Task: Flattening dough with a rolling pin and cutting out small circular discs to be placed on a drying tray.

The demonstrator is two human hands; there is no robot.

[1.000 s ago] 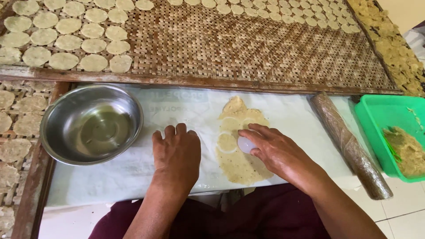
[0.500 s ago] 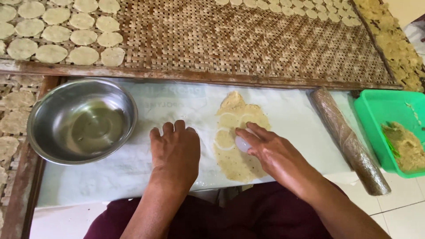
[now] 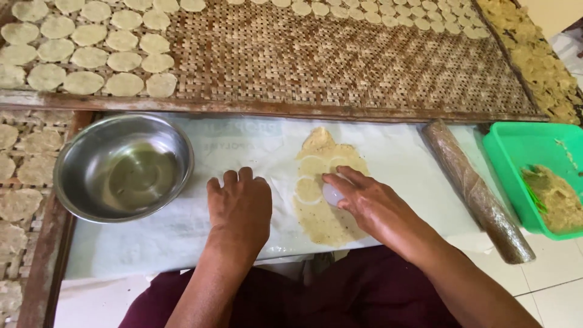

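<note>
Pale, speckled dough point(image 3: 325, 209), rolled into a thin sheet, lies on a plastic-covered work surface point(image 3: 152, 243) directly in front of the seated person. The right hand point(image 3: 370, 206) presses a small round cutter point(image 3: 333, 194) down into the sheet, fingers closed around it; circular cuts already show just above and to the left of the cutter. The left hand point(image 3: 240, 209) lies flat and empty, palm down, on the plastic just left of the dough, fingers together.

A steel bowl point(image 3: 124, 167) holding a little clear liquid stands further left, apart from both hands. A wrapped rolling pin point(image 3: 477, 191) lies diagonally to the right, and beyond it a green tub point(image 3: 528, 176) holds a lump of the same dough. Above, a woven bamboo tray point(image 3: 340, 54) carries rows of cut discs point(image 3: 91, 58).

Risks, as judged from this arrangement: the new cut sits close to earlier ones, so overlap would yield a misshapen disc. The sheet looks very thin; lifting the cutter with a twist may tear or stretch the round. If the flat hand eases off, the plastic may slide or wrinkle under the press. The bowl stands near the left elbow's path and could be knocked.
</note>
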